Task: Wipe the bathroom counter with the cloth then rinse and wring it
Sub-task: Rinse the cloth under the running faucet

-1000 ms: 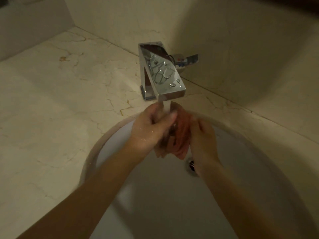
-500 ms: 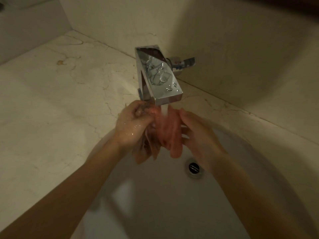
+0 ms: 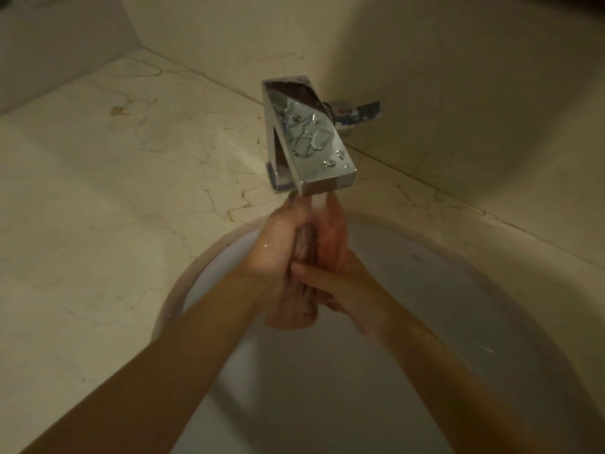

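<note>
Here, rinse step: cloth (image 3: 302, 283) bunched under the running faucet (image 3: 306, 142), over the sink (image 3: 458, 273).

Left hand (image 3: 278, 247) has its grip closed around the upper part of the cloth; right hand (image 3: 334, 276) is closed on it from the other side, thumb lying across the folds. Lower end hangs free into the basin. The stream lands on the top of the bundle, between the hands. Risk: water deflecting off knuckles could splash onto the marble surface (image 3: 114, 191). A wet grip may slip, dropping the cloth toward the drain, which is hidden here.
</note>
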